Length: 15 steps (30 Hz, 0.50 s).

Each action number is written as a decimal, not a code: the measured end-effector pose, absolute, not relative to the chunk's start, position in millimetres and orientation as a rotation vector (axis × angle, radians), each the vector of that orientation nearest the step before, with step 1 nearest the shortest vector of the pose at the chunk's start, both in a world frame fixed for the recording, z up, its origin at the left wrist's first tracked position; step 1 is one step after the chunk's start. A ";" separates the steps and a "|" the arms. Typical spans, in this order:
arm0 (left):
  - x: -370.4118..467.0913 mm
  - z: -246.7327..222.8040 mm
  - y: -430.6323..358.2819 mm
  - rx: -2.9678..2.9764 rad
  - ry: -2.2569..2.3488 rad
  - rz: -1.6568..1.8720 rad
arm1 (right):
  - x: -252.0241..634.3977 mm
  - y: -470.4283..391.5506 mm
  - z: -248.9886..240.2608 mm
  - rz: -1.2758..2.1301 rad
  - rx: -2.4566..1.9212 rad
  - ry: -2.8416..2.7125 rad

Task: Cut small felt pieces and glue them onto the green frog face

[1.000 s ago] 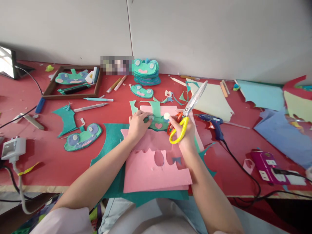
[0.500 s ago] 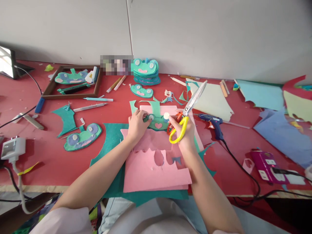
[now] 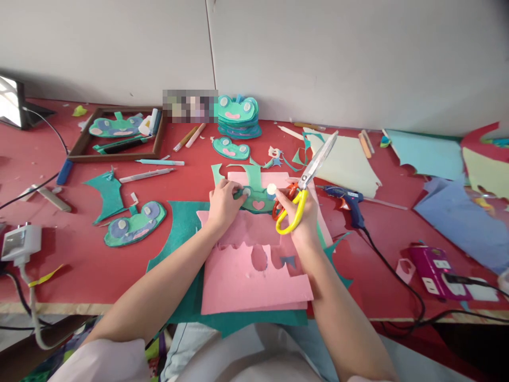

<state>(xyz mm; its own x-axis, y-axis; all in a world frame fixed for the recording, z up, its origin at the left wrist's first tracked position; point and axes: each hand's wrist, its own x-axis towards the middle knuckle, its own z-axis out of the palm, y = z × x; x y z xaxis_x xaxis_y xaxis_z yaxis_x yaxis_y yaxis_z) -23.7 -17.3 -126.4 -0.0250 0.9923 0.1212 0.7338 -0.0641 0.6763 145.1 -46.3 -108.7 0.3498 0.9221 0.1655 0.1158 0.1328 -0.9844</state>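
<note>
In the head view, my left hand [image 3: 225,207] pinches the left end of a green felt frog face [image 3: 251,201] between thumb and fingers. A pink heart [image 3: 259,205] lies at its middle, and a pale eye disc [image 3: 247,192] shows beside my left thumb. My right hand [image 3: 305,225] holds scissors [image 3: 314,164] by their red and yellow handles, the blades pointing up and away. At its fingertips a small cream felt disc [image 3: 271,189] sits over the face's right end. Pink felt sheets [image 3: 254,292] with cut-outs lie beneath my wrists, on a dark green sheet [image 3: 178,228].
A glue gun [image 3: 352,201] lies to the right, its cord running to a purple power strip [image 3: 435,276]. Finished frog faces are stacked [image 3: 238,119] by the wall. On the left are a framed tray [image 3: 115,157], pens and another frog face [image 3: 135,225]. Felt scraps lie about.
</note>
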 end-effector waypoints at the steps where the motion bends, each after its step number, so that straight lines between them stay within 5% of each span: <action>1: -23.6 -126.0 -17.4 1.840 1.806 0.833 | 145.0 -46.4 -108.3 0.802 -1.310 -1.050; 15: -25.4 -127.6 -14.9 1.782 1.745 0.879 | 144.9 -45.6 -106.2 0.829 -1.328 -1.011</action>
